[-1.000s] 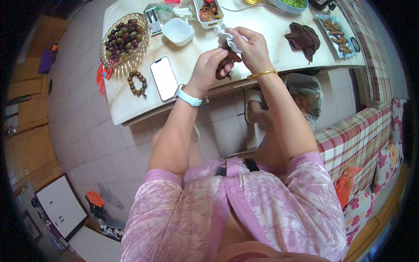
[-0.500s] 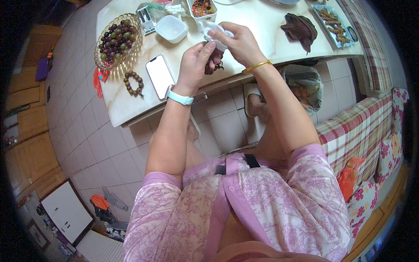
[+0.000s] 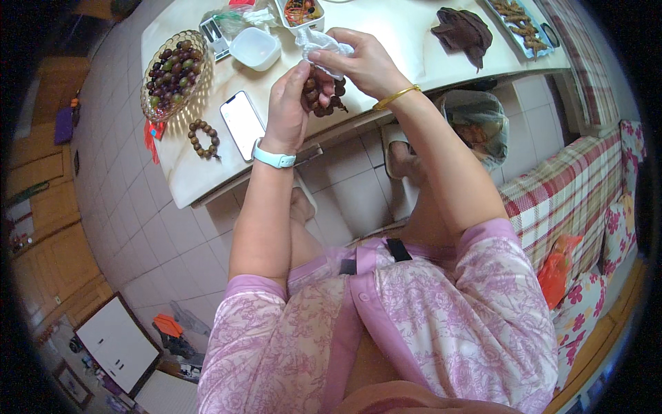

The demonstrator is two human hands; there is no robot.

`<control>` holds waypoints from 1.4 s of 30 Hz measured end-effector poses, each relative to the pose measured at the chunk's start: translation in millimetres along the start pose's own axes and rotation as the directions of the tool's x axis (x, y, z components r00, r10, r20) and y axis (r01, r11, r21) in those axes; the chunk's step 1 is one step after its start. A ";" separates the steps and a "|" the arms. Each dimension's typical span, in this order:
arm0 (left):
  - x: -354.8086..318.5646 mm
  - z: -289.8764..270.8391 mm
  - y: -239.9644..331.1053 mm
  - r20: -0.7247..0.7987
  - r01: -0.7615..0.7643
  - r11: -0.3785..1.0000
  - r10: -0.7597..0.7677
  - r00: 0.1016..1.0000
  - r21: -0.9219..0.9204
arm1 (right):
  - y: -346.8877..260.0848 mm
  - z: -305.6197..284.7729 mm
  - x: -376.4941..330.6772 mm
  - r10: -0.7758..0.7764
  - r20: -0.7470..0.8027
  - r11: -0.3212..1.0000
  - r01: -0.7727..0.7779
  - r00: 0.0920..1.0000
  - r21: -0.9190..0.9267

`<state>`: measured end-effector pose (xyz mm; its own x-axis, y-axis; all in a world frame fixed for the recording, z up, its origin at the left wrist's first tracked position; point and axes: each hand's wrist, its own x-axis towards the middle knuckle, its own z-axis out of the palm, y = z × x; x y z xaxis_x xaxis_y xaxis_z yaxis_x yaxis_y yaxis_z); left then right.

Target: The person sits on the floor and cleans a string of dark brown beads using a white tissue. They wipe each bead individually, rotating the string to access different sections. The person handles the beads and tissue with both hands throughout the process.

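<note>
Dark brown round beads of a bracelet (image 3: 312, 91) hang over the fingers of my left hand (image 3: 286, 114), which is closed on them above the table's near edge. My right hand (image 3: 364, 67) pinches a crumpled white cloth or tissue (image 3: 318, 44) just above the beads. Whether the cloth touches the beads is hard to make out. A second, lighter brown bead bracelet (image 3: 214, 141) lies in a loop on the table, left of a phone (image 3: 243, 125) with a bright screen.
On the marble-look table (image 3: 189, 183) stand a glass basket (image 3: 146, 103) of grapes, a white plastic tub (image 3: 255, 50), a box of colourful strings (image 3: 302, 12), a dark brown cloth (image 3: 463, 36) and a blue tray (image 3: 543, 50) of ginger-like roots. Below is a lined bin (image 3: 493, 148).
My left hand has turned, so more of the bead bracelet shows below its fingers. The white cloth stays in my right hand. The whole view has shifted slightly.
</note>
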<state>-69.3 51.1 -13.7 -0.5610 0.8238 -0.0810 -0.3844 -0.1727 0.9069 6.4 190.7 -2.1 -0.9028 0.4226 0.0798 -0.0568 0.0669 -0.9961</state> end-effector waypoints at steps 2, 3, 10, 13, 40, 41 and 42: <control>-0.1 -1.4 -0.9 0.009 0.017 0.999 -0.018 1.000 0.044 | 5.0 1.8 1.6 0.004 -0.079 1.000 -0.005 0.997 -0.013; -0.2 -2.5 -1.3 0.013 0.025 0.998 -0.026 1.000 0.066 | 11.4 -1.8 5.3 0.010 -0.097 1.000 -0.010 0.995 0.001; 2.8 -9.7 -1.9 0.004 -0.034 0.997 0.034 0.999 -0.073 | 9.2 -11.8 5.9 -0.028 -0.023 1.000 0.028 0.999 -0.009; 2.3 -9.7 -1.4 -0.027 -0.028 1.000 0.028 0.999 -0.003 | 8.1 -10.9 4.4 -0.049 0.042 0.997 0.051 0.998 -0.063; 7.0 -13.8 -11.8 -0.103 -0.012 0.990 -0.002 0.995 -0.140 | 17.2 -9.7 5.4 -0.063 0.041 0.991 0.067 0.997 -0.113; 5.8 -14.1 -12.7 -0.102 -0.011 0.992 -0.001 0.995 -0.124 | 17.7 -5.8 6.2 -0.096 0.063 0.986 0.104 0.993 -0.134; 3.6 -11.9 -12.5 -0.102 -0.012 0.997 0.004 0.995 -0.080 | 13.4 -7.8 3.2 -0.066 0.066 0.982 0.077 0.996 -0.170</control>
<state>-75.2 49.8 -30.2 -0.6341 0.7640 -0.1193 -0.4349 -0.2248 0.8720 6.1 200.0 -14.9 -0.9234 0.3562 0.1432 -0.0526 0.2520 -0.9663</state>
